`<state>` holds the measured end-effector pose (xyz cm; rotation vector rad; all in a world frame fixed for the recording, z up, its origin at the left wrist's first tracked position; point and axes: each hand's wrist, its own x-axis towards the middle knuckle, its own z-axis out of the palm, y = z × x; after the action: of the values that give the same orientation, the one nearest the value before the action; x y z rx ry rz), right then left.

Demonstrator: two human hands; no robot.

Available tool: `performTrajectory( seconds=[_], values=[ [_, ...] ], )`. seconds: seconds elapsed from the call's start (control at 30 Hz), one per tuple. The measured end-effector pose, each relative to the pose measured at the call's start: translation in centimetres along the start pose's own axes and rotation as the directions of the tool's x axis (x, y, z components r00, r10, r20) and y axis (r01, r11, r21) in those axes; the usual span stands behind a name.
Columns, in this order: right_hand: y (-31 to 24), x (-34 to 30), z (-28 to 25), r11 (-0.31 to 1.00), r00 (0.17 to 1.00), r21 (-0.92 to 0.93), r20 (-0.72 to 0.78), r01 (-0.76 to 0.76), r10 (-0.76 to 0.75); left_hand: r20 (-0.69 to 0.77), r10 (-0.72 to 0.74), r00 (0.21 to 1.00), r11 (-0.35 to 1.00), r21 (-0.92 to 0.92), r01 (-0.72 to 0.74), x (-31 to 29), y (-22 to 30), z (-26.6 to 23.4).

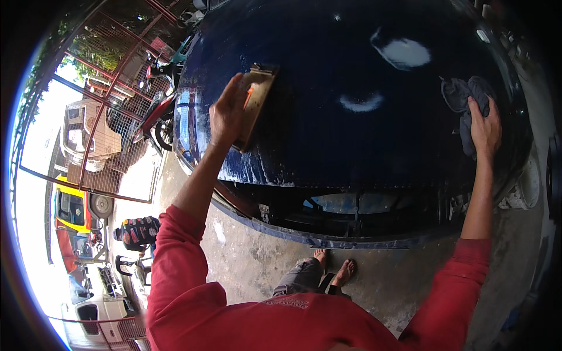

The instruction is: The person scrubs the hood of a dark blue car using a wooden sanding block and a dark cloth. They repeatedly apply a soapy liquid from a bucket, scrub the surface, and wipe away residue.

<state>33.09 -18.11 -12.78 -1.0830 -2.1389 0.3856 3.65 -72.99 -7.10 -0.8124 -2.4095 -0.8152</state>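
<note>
A dark blue car hood [304,140] fills the middle of the view, with whitish filler patches [403,52] on its far right part. My left hand [228,111] grips a long tan sanding block [258,105] that lies tilted on the hood's left side. Pale wet streaks run down the paint just below that block. At the right side of the hood, my right hand [485,127] is closed on a bunched dark grey cloth [465,93]. The cloth rests against the hood surface, and part of it sticks out beyond my fingers.
Below the hood, the car's open front [351,205] shows dark inner parts. My bare feet [344,272] stand on the concrete floor [246,263]. To the left are a red mesh fence [111,117], a motorcycle [161,114], parked vehicles and another person [139,231].
</note>
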Motion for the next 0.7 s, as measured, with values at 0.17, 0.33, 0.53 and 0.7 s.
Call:
performTrajectory(
  seconds=[0.17, 0.33, 0.53, 0.7],
  values=[
    [-0.9, -0.1, -1.1, 0.997, 1.0, -0.08, -0.015, 0.014, -0.016, -0.104, -0.118, 0.988, 0.988, 0.089, 0.127, 13.1, -3.0, 3.8],
    [-1.6, -1.2, -0.5, 0.997, 0.987, 0.001, -0.141, 0.08, -0.079, 0.106, 0.064, 0.992, 0.97, -0.242, -0.036, -9.9, 6.7, -1.7],
    [0.5, 0.5, 0.4, 0.992, 0.996, 0.126, -0.085, -0.025, 0.036, 0.247, 0.271, 0.93, 0.962, -0.095, -0.255, 2.7, 9.3, 3.0],
    [-6.0, -2.6, -3.3, 0.988, 0.987, 0.102, -0.103, -0.114, 0.124, 0.104, 0.475, 0.874, 0.85, 0.201, -0.486, 11.4, 10.8, 7.6]
  ],
)
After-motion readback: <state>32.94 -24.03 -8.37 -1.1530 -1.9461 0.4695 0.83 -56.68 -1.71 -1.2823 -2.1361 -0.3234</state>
